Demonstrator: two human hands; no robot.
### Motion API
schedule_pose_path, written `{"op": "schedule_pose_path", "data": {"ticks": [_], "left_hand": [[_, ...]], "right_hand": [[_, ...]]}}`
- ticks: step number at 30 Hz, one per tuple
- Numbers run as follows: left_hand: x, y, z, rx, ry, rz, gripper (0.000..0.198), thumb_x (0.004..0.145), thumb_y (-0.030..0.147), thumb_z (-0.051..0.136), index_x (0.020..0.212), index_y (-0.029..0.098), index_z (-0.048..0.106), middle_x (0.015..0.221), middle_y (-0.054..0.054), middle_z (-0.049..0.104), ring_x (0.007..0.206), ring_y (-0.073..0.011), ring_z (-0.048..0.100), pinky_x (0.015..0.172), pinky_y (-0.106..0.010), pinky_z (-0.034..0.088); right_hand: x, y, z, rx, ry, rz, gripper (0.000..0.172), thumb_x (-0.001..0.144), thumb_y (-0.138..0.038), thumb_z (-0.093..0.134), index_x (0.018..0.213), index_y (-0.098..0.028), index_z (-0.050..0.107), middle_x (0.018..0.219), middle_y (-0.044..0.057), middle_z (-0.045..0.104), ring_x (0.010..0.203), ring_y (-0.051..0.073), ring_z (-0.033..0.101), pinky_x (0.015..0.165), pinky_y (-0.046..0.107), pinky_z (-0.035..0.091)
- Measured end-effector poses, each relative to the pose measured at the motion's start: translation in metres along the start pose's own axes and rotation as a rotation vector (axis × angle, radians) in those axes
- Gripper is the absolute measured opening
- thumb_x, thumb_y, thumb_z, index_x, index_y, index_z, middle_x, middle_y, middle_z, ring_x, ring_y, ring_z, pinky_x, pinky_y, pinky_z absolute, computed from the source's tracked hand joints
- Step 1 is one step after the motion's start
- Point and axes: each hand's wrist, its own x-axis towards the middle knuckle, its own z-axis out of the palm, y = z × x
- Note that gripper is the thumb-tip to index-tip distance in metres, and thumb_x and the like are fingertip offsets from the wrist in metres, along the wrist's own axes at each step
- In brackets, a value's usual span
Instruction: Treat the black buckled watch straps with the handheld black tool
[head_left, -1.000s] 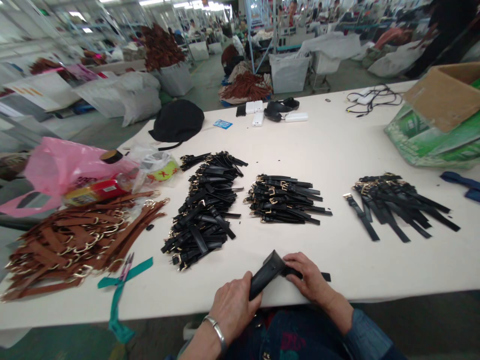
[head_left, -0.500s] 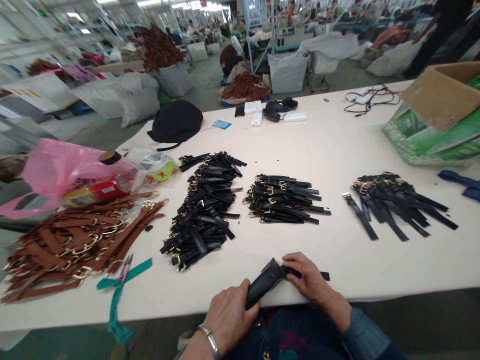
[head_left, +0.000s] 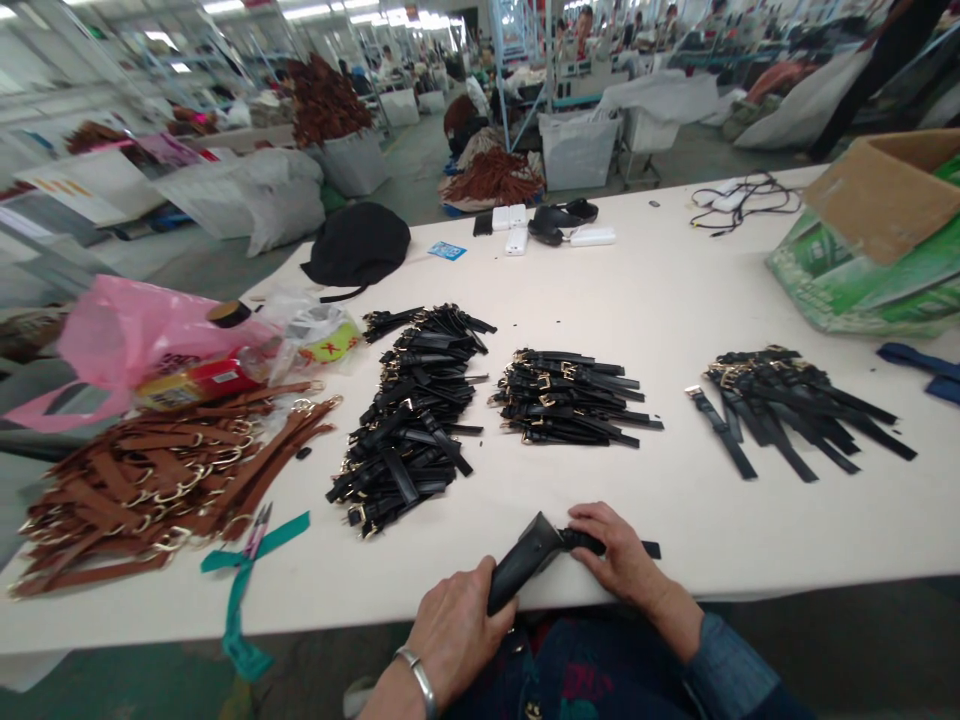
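Observation:
My left hand (head_left: 463,625) is wrapped round a black tube-shaped piece (head_left: 523,562), whose kind I cannot make out. It slants up and to the right, and its wider, flat-cut end meets a black strap (head_left: 651,550) near my right hand. The fingers of my right hand (head_left: 619,552) close over this strap at the front of the table, leaving its tail showing to the right. Beyond my hands lie a tall heap of black buckled straps (head_left: 416,400), a smaller stack of straps (head_left: 574,398), and a fanned-out bunch of straps (head_left: 787,405) at the right.
Brown straps with metal rings (head_left: 142,490) lie at the left, beside scissors (head_left: 257,530) tied with green ribbon (head_left: 238,600). Behind them are a pink bag (head_left: 150,330) and a black cap (head_left: 358,245). A green carton (head_left: 862,265) stands at the right on the white table (head_left: 637,290).
The wide end of the black piece has tipped slightly left and up. Both hands keep their hold and have barely moved; the view has shifted a little.

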Motion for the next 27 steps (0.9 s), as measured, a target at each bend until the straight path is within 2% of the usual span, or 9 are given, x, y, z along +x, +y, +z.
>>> {"op": "schedule_pose_path", "data": {"ticks": [5, 9, 13, 17, 21, 24, 27], "left_hand": [[0.009, 0.005, 0.002, -0.028, 0.043, 0.002, 0.033, 0.079, 0.046, 0.036, 0.098, 0.024, 0.051, 0.087, -0.006, 0.065, 0.082, -0.0210, 0.060, 0.069, -0.030, 0.040], [0.013, 0.000, 0.007, -0.057, 0.096, -0.027, 0.035, 0.079, 0.047, 0.036, 0.101, 0.023, 0.050, 0.086, -0.006, 0.066, 0.082, -0.0210, 0.061, 0.069, -0.029, 0.041], [0.009, -0.007, 0.006, -0.039, 0.088, -0.065, 0.036, 0.079, 0.047, 0.035, 0.100, 0.022, 0.051, 0.086, -0.007, 0.065, 0.081, -0.0213, 0.060, 0.068, -0.030, 0.041], [0.002, -0.010, 0.006, -0.038, 0.042, -0.069, 0.036, 0.079, 0.048, 0.037, 0.101, 0.022, 0.051, 0.088, -0.006, 0.065, 0.082, -0.0198, 0.060, 0.070, -0.028, 0.041], [-0.004, -0.009, 0.006, -0.045, 0.044, -0.064, 0.038, 0.078, 0.049, 0.038, 0.102, 0.022, 0.050, 0.086, -0.006, 0.065, 0.080, -0.0197, 0.060, 0.069, -0.028, 0.041], [-0.008, -0.007, 0.000, -0.039, 0.041, -0.075, 0.038, 0.078, 0.049, 0.039, 0.104, 0.023, 0.049, 0.086, -0.006, 0.065, 0.081, -0.0195, 0.060, 0.069, -0.027, 0.040], [-0.013, -0.006, -0.010, -0.053, 0.041, -0.089, 0.037, 0.078, 0.049, 0.038, 0.103, 0.023, 0.049, 0.085, -0.005, 0.065, 0.081, -0.0195, 0.060, 0.069, -0.027, 0.040]], "right_hand": [[0.001, -0.002, 0.001, -0.010, 0.011, 0.007, 0.030, 0.074, -0.020, 0.057, 0.104, -0.019, 0.056, 0.108, 0.011, 0.055, 0.101, 0.023, 0.050, 0.086, 0.042, 0.043], [0.002, -0.007, -0.002, -0.028, -0.023, -0.010, 0.035, 0.074, -0.018, 0.056, 0.108, -0.020, 0.053, 0.112, 0.011, 0.053, 0.104, 0.024, 0.048, 0.088, 0.043, 0.042], [-0.002, -0.015, -0.012, -0.136, -0.051, 0.010, 0.038, 0.073, -0.015, 0.054, 0.111, -0.018, 0.052, 0.119, 0.012, 0.047, 0.108, 0.026, 0.044, 0.090, 0.045, 0.040], [-0.008, -0.024, -0.018, -0.267, -0.013, 0.113, 0.028, 0.074, -0.018, 0.055, 0.102, -0.020, 0.057, 0.102, 0.010, 0.055, 0.094, 0.025, 0.049, 0.080, 0.043, 0.042], [-0.009, -0.030, -0.015, -0.285, 0.003, 0.183, 0.015, 0.074, -0.016, 0.056, 0.088, -0.020, 0.058, 0.086, 0.007, 0.055, 0.082, 0.022, 0.050, 0.073, 0.037, 0.041], [-0.006, -0.030, -0.011, -0.296, 0.022, 0.159, 0.012, 0.074, -0.013, 0.054, 0.083, -0.020, 0.057, 0.082, 0.006, 0.055, 0.079, 0.021, 0.049, 0.070, 0.034, 0.040], [-0.004, -0.027, -0.007, -0.355, 0.059, 0.069, 0.013, 0.077, -0.011, 0.048, 0.079, -0.020, 0.058, 0.079, 0.006, 0.056, 0.078, 0.020, 0.049, 0.069, 0.033, 0.038]]}}
